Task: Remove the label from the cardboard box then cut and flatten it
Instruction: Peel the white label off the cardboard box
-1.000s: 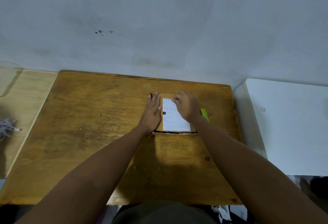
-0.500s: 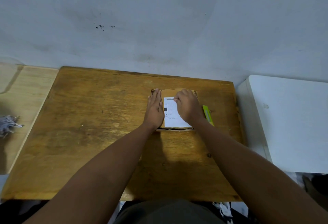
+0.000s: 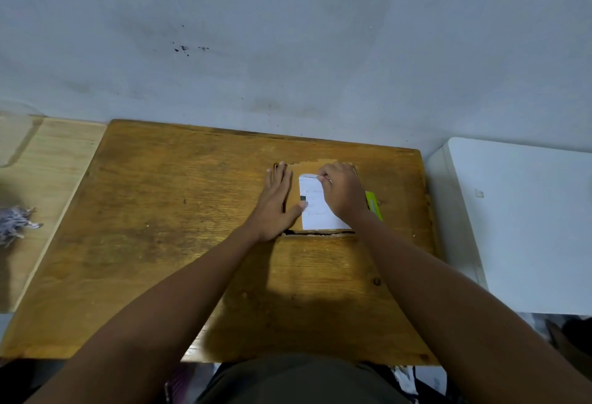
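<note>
A small brown cardboard box [image 3: 308, 167] sits on the wooden table [image 3: 166, 211], towards its far right. A white printed label [image 3: 315, 211] covers the box top. My left hand [image 3: 278, 202] lies flat with fingers spread on the box's left side, thumb touching the label. My right hand [image 3: 342, 195] rests on the right part of the label and pinches its far edge, which curls up slightly off the cardboard. A yellow-green cutter [image 3: 374, 205] lies on the table just right of the box, partly hidden by my right wrist.
A white cabinet top [image 3: 519, 224] stands to the right of the table. A lighter wooden surface [image 3: 41, 186] adjoins on the left, with a crumpled grey scrap [image 3: 14, 224] on it. A grey wall [image 3: 288, 51] rises just behind the table.
My right hand's fingers have closed on the label's far edge and lifted it a little. My left hand has stayed flat on the box.
</note>
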